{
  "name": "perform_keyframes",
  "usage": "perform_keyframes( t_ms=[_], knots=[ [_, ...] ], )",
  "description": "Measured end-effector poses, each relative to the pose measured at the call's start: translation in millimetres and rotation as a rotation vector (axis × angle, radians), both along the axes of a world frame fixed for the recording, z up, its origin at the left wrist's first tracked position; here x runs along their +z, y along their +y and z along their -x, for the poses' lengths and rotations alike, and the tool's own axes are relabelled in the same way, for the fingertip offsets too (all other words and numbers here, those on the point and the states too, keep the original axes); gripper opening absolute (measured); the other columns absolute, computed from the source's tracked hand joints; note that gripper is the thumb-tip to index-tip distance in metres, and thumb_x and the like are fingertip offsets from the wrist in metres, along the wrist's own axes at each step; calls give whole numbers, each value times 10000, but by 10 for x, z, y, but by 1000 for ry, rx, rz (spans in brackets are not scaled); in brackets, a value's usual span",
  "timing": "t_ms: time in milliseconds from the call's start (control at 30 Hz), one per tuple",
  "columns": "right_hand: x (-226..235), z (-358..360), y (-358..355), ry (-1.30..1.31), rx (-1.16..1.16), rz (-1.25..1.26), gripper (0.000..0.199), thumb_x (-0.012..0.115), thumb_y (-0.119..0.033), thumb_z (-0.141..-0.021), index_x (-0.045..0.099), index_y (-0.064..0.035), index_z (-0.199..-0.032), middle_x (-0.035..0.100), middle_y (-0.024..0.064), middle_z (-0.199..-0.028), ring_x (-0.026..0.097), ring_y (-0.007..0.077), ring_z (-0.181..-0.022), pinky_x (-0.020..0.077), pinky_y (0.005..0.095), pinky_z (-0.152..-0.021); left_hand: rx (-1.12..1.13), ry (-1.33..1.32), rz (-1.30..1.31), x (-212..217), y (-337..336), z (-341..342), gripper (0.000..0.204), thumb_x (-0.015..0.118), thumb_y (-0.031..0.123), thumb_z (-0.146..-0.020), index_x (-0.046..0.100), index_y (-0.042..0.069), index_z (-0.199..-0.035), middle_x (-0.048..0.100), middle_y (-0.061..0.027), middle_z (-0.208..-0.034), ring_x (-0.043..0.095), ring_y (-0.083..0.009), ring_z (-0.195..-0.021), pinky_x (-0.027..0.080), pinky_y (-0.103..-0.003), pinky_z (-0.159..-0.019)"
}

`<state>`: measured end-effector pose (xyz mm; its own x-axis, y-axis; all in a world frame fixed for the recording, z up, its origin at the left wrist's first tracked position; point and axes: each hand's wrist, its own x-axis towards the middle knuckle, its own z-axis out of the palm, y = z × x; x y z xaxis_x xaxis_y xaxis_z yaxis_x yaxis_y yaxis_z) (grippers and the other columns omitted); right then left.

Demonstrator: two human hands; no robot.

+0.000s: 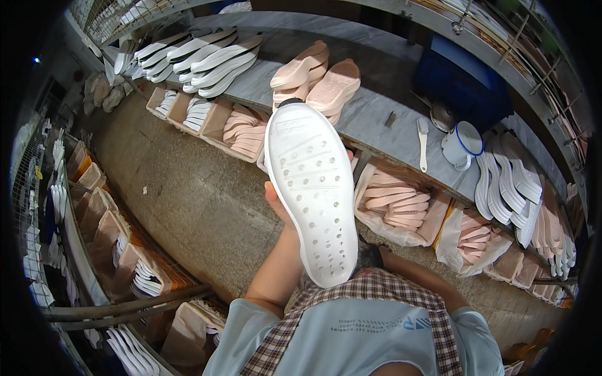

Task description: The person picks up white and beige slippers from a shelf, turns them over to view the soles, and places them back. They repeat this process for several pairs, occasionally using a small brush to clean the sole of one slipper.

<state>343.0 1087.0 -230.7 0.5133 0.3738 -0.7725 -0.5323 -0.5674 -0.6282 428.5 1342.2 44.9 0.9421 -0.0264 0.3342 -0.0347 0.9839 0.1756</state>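
Observation:
A large white shoe sole (311,188), dotted with rows of small round hollows, is held up lengthwise before me. My left hand (279,205) is closed on it from the left edge, thumb showing, with most of the fingers behind the sole. One fingertip peeps out at the right edge; I cannot tell which hand it belongs to. My right forearm (411,269) runs behind the lower part of the sole, and that hand's fingers are hidden. A small dark piece (290,101) shows at the sole's top end. Beyond it, stacked pink soles (335,88) rest on the bench.
The grey bench (382,141) carries stacked white soles (216,59), a white brush (422,144), a blue-rimmed mug (463,144) and a blue crate (461,81). Below stand bins of pink soles (395,200). A wire rack with boxes (116,244) lines the left. Metal shelving overhangs the bench.

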Motion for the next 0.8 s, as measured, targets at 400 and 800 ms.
perform_keyframes(
  t_ms=[400,800],
  knots=[
    [-660,149,-469,262,-485,-163,333,497,-247,-850,635,4,-1020,666,110,-865,619,252,-776,472,404,-730,-33,-37,5,-16,-39,-17,1001,554,672,-731,215,40,-1429,394,-248,-1348,456,-423,-1199,471,-477,-948],
    [127,-106,-111,-153,303,140,296,534,-280,-830,664,-25,-904,658,162,-847,620,291,-772,473,412,-709,4,75,-113,-49,-101,26,970,548,653,-744,235,33,-1422,427,-230,-1332,489,-396,-1176,482,-451,-939]
  ],
)
